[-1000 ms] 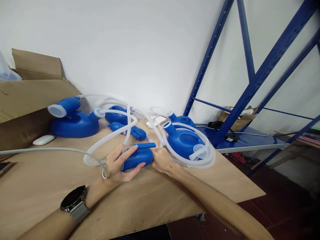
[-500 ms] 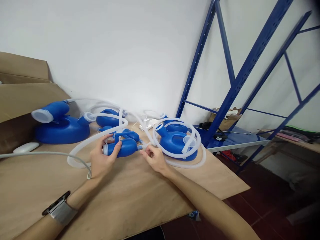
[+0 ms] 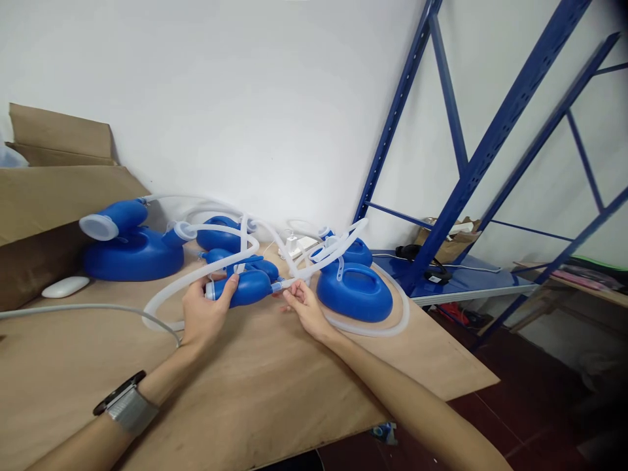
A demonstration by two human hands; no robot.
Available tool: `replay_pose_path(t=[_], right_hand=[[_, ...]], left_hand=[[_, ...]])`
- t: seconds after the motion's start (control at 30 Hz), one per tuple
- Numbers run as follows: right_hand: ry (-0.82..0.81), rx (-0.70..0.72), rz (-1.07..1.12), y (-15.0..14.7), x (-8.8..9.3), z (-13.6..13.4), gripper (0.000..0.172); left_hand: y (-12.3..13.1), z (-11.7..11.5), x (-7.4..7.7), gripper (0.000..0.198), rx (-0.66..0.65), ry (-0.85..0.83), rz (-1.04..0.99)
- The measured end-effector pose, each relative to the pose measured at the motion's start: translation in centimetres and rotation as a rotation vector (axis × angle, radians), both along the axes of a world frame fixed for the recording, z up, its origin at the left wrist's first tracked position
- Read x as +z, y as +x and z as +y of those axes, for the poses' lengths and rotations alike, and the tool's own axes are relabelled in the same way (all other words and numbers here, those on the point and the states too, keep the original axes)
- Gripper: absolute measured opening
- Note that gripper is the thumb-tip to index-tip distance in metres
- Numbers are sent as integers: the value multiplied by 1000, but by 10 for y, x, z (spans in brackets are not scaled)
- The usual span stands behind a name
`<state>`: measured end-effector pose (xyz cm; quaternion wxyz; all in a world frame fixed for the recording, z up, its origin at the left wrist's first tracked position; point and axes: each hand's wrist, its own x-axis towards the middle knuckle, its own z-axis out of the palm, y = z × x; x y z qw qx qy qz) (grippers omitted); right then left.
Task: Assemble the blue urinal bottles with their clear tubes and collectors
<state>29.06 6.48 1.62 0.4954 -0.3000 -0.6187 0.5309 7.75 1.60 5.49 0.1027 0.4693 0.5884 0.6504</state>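
Observation:
My left hand is closed around a blue bulb-shaped urinal head with a translucent cap at its left end. My right hand pinches the end of a translucent hose at the head's right-hand nozzle; the hose end looks pushed onto it, though fingers partly cover the joint. From there the tubing rises to the right in a loop. Just beyond my right hand sits a blue urinal bottle with a moulded handle. A hanging translucent cap partly hides its neck.
More blue urinal bottles stand at the back, one large one at left. A cardboard box, a white computer mouse and a grey cable lie left. White adapters sit by the wall; a blue shelf frame rises right.
The hose end has come together with the head's nozzle. The coil over the right bottle has shifted up and left, uncovering more of the bottle. The camera view has moved slightly left.

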Motion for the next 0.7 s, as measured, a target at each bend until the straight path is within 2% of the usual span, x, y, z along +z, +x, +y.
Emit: replay_pose_path(t=[0.43,0.7], right_hand=[[-50,74,80,0,4,-4,44],[-48,24,113,-3,-4,-1,49]], left_hand=[[2,-3,2,46,-10,-5,-3],[2,-3,-3,42,-22,8,9]])
